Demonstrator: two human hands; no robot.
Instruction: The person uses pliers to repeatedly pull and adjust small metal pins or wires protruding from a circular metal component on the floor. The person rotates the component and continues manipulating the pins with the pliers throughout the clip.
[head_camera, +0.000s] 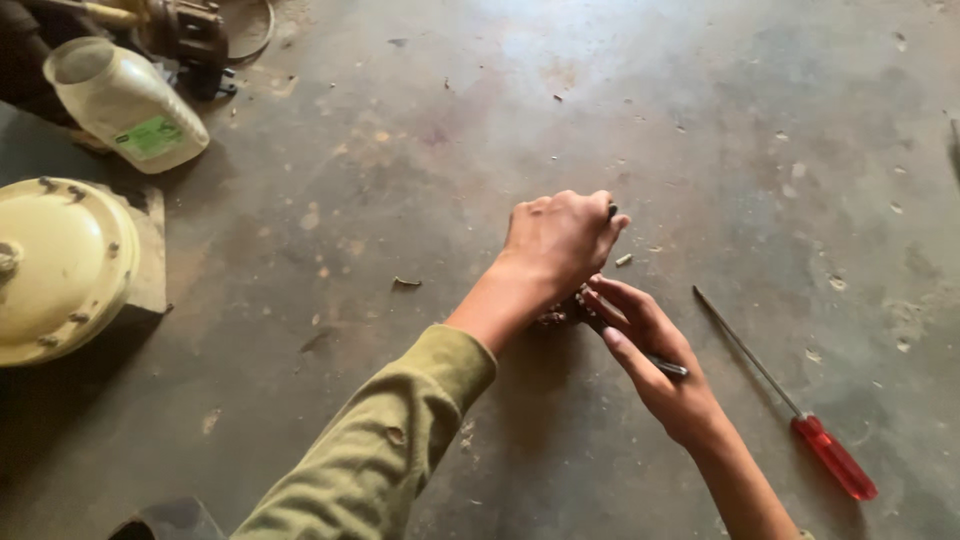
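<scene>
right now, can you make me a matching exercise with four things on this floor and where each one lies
Things:
1. screwdriver with red handle
2. plastic jug
3. cream round metal cover
4. small dark part

Places:
A. left edge, beside the green sleeve's far side
B. between the two hands
C. top left corner, lying on its side
D. right of the right hand, on bare concrete

Pairs: 1-D, 2-C, 3-A, 4-B

The left hand closes over the part from above; the right hand holds a thin tool against it.
</scene>
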